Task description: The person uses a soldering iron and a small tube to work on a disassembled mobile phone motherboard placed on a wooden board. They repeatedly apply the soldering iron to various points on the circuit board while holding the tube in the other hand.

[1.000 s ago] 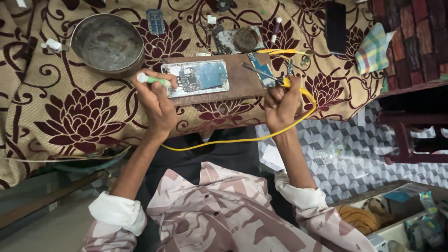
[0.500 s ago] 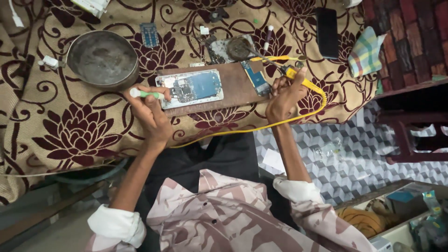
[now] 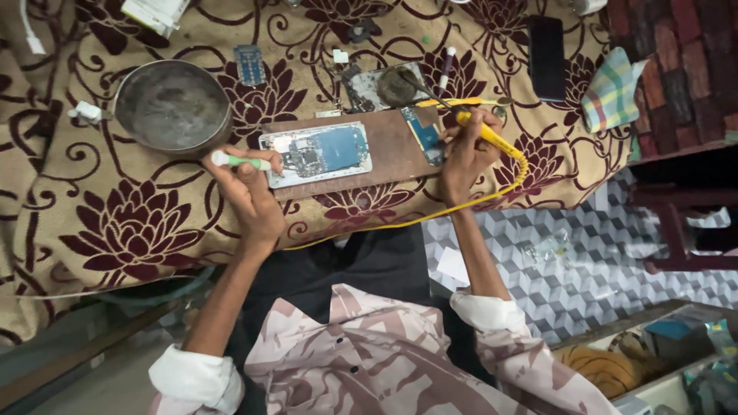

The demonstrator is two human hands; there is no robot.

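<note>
Patterned cloth (image 3: 115, 230) in tan with maroon flowers covers the work surface, and we find an opened phone under repair on it.

Largest on the cloth we note a round metal bowl (image 3: 173, 106), then a brown wooden board (image 3: 392, 146) just beside it. On the board lies an opened smartphone (image 3: 317, 152), its blue circuit board exposed, with a small blue circuit board (image 3: 424, 135) near the right end. A black phone (image 3: 547, 48) and a checked cloth (image 3: 611, 91) lie well apart, toward the far right. Our left hand (image 3: 250, 188) is closed around a green-handled tool (image 3: 234, 161), whose tip meets the smartphone's left end. Our right hand (image 3: 465, 150) grips a yellow soldering iron (image 3: 480, 132), its yellow cord (image 3: 430, 214) trailing over the table edge.
</note>
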